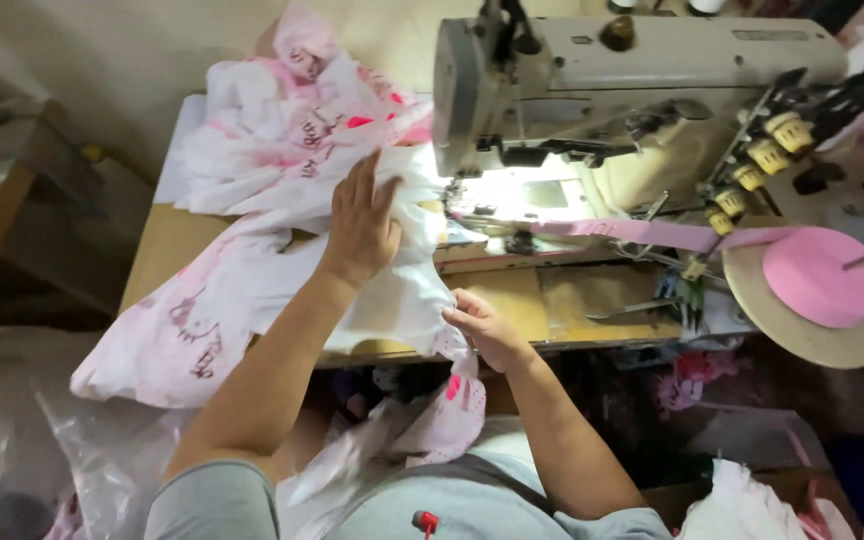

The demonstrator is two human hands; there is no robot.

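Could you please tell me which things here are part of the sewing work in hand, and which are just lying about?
In use:
left hand flat on the white and pink fabric
right hand pinching its edge
sewing machine
pink tape from its roll

Lying about:
scissors
plastic sheet

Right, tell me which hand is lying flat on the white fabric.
The left hand, palm down and fingers spread on the white fabric near the needle; the right hand pinches the fabric's edge instead.

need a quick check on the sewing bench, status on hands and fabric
Left hand flat on white-and-pink fabric, near sewing machine. Right hand pinching fabric edge at table front. Pink tape runs clear of both hands.
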